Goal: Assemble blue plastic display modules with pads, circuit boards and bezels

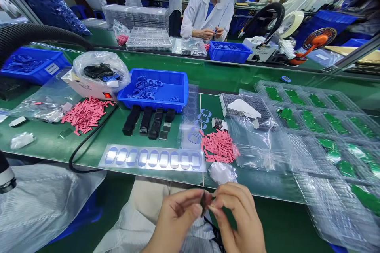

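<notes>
My left hand (174, 219) and my right hand (239, 216) hang just below the front edge of the green workbench (255, 193). Between their fingertips they pinch a small dark flexible piece (203, 202), partly hidden by my fingers. A thin dark strip or cord (216, 234) trails below my right hand. Closest to my hands lies a crumpled clear film scrap (222, 173). Behind it sits a loose pile of pink strips (219, 147), and a clear sheet of oval cut-outs (152, 158) lies to the left.
A blue bin of blue rings (152, 89), black stacks (145, 121), and clear trays with green parts (320, 126) crowd the bench. A black cable (86, 144) crosses it. A co-worker's hands (208, 33) work across the facing bench.
</notes>
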Demonstrator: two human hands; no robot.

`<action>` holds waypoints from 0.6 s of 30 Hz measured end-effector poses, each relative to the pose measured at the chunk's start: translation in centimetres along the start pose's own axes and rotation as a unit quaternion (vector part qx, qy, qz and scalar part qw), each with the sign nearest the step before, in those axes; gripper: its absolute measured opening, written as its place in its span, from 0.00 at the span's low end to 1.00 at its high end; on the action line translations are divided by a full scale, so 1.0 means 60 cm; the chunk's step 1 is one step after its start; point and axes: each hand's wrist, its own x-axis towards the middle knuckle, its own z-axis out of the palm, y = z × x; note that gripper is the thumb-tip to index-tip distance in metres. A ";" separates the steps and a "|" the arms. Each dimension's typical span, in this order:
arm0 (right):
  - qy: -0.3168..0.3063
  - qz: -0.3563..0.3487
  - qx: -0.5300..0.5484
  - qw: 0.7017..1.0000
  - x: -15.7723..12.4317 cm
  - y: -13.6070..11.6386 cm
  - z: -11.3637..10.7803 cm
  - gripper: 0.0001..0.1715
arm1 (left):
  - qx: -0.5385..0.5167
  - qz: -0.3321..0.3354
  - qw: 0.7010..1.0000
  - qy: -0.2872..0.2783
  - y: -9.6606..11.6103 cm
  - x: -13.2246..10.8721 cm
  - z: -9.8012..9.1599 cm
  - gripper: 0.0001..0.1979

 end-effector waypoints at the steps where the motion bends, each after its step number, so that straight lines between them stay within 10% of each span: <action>1: 0.007 0.004 -0.016 1.000 -0.007 0.004 -0.001 0.06 | -0.008 -0.003 1.000 0.028 -0.003 0.006 -0.001 0.19; 10: -0.004 0.128 -0.196 0.972 -0.028 0.099 0.010 0.10 | -0.049 -0.016 0.996 0.076 0.019 0.021 -0.017 0.17; 18: -0.103 -0.124 -0.277 0.947 -0.032 0.092 -0.001 0.17 | -0.024 -0.001 0.999 0.049 0.031 0.016 -0.013 0.16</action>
